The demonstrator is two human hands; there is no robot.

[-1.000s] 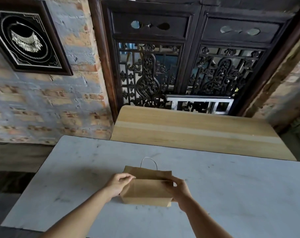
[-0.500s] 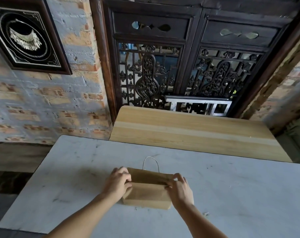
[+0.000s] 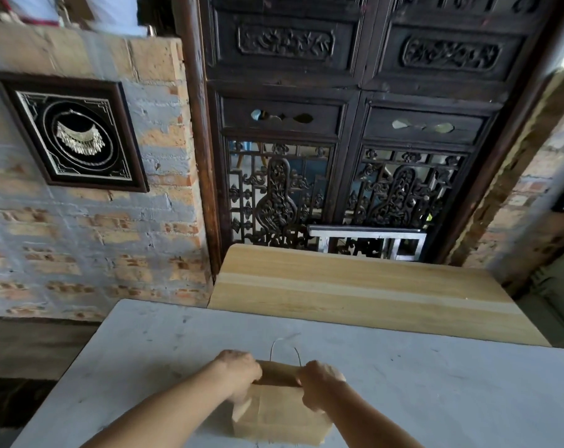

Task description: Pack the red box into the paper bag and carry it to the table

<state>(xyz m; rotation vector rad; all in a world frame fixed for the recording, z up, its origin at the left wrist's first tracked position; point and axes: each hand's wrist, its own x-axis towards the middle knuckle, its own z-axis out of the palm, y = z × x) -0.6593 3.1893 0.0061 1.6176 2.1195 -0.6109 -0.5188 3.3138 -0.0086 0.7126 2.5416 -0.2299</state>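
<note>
While the paper bag is standing upright on the pale grey table, close to its near edge, both hands are gripping the bag's top. The left hand is closing its fingers over the left end of the bag's upper rim, and the right hand is doing the same at the right end, so the top edge is being pinched between them. A thin wire-like handle is arching up from the far side of the bag, between the two hands. The red box is not showing anywhere; whether it is lying inside the bag cannot be told. Beyond the grey table, a light wooden table is sitting against a dark carved door. On the brick wall to the left, a dark framed picture is hanging at a slight tilt.
</note>
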